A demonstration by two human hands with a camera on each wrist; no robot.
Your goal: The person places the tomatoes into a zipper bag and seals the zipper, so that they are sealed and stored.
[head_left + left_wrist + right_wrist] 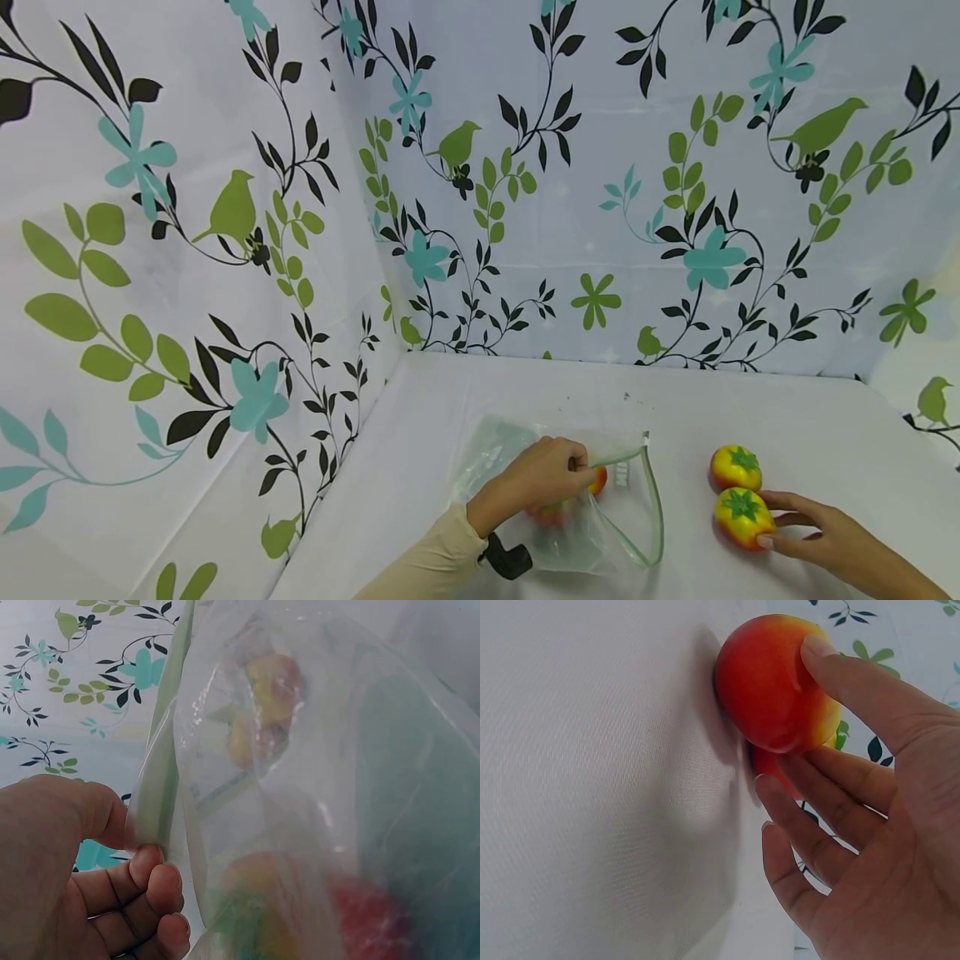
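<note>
1. Bag [600, 546]: clear, faintly greenish; mouth strip [656, 500] pale green.
2. Two fruits [742, 517], right of bag: red and yellow, green star-shaped tops.
3. Fruit inside bag [553, 514]: red and yellow, hazed by plastic.
4. Table [810, 433] under bag: white.
5. Backdrop [525, 275] behind bag: whitish; black sprigs, green birds and leaves, turquoise flowers.
6. Sleeve [435, 554], left of bag: plain beige.

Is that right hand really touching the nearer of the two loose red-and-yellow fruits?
Touching: the right wrist view shows the right hand with its thumb laid against the nearer fruit, no gap between.
</note>
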